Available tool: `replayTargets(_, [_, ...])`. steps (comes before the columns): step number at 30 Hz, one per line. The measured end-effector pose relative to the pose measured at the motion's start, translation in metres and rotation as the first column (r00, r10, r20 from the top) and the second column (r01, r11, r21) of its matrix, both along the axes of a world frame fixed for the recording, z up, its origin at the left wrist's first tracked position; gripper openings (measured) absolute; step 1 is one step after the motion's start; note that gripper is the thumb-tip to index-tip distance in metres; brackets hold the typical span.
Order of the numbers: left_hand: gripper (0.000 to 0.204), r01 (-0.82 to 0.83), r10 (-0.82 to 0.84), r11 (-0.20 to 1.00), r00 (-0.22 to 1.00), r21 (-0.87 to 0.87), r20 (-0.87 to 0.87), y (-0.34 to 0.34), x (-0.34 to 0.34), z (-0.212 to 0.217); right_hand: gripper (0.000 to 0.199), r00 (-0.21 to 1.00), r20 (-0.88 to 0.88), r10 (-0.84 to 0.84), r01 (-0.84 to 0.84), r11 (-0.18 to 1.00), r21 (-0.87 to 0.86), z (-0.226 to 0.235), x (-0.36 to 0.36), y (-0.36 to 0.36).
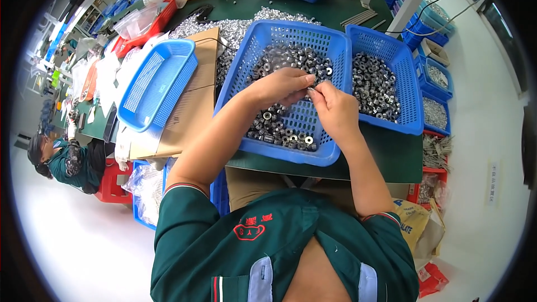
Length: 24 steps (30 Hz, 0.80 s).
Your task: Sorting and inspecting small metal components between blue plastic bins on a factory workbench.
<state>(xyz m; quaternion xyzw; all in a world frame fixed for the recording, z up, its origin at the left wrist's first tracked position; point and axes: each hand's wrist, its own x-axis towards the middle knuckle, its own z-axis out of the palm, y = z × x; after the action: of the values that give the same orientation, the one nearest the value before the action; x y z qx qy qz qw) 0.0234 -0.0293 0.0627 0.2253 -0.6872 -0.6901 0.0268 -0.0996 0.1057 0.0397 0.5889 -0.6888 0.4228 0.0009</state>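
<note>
My left hand (pixel 279 87) and my right hand (pixel 337 113) meet above a blue perforated basket (pixel 263 141). The fingertips of both are closed in a pinch, almost touching. Whatever lies between them is too small and covered to make out. Beneath them the basket holds many small dark metal ring-shaped parts (pixel 279 134), heaped at its far and near ends, with bare mesh between. A second blue basket (pixel 411 78) stands against its right side, filled with similar metal parts (pixel 373 86).
A blue basket (pixel 182 61) leans on cardboard (pixel 196 109) at left. Shiny metal pieces (pixel 246 22) are heaped behind, on the green table (pixel 391 159). Table posts (pixel 411 0) rise at the far right, beside stacked bins (pixel 436 81). Another person (pixel 70 159) sits at far left.
</note>
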Motion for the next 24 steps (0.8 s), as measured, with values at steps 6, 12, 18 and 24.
replayTargets(6, [0.028, -0.084, 0.106, 0.964, 0.992, 0.253, -0.073, 0.0045, -0.0028, 0.0017, 0.018, 0.997, -0.059, -0.056, 0.055, 0.998, -0.023, 0.0004, 0.0006, 0.0006])
replayTargets(12, [0.022, -0.017, 0.070, 0.963, 0.979, 0.268, -0.191, 0.0040, 0.0000, -0.0011, 0.019, 0.998, 0.015, -0.054, 0.055, 0.998, -0.042, -0.0001, -0.0020, 0.0010])
replayTargets(18, [0.022, -0.058, 0.102, 0.962, 0.982, 0.265, -0.156, 0.0052, 0.0007, -0.0002, 0.019, 1.000, 0.000, -0.001, 0.001, 0.997, -0.073, -0.0010, -0.0021, 0.0007])
replayTargets(24, [0.021, -0.079, 0.115, 0.962, 0.985, 0.261, -0.126, 0.0040, 0.0018, -0.0044, 0.017, 0.981, -0.190, -0.036, 0.012, 0.992, -0.128, -0.0002, -0.0009, -0.0014])
